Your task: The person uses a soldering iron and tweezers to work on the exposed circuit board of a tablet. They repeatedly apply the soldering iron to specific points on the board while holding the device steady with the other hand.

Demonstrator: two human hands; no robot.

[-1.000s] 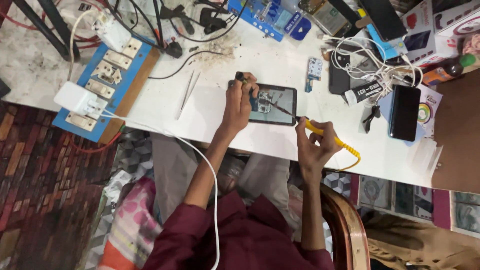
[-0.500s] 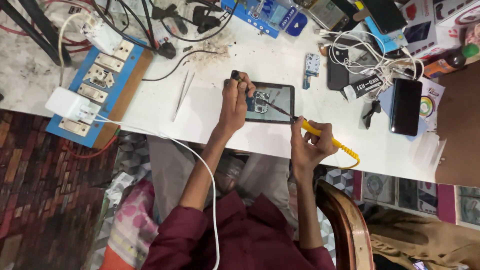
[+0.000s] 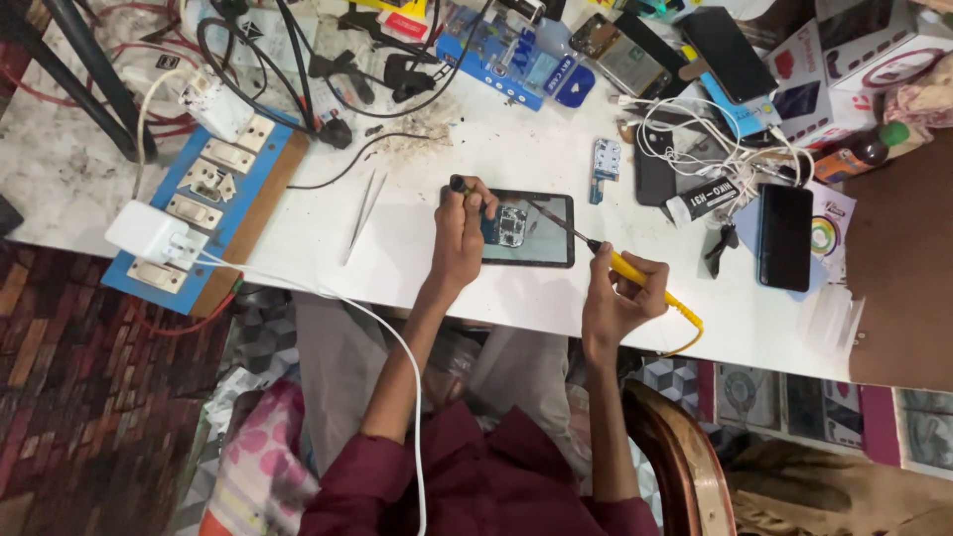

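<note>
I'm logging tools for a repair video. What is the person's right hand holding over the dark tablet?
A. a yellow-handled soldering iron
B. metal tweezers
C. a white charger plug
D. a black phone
A: the right hand grips the yellow-handled soldering iron, its thin metal tip reaching over the dark rectangular tablet.

— Where does the one view look from?
— From the head, high above, facing straight down past the maroon-sleeved arms onto the cluttered white surface [image 3: 417, 263].
— How near?
— Fairly far; lap, chair and patterned floor [image 3: 69, 397] show too.
</note>
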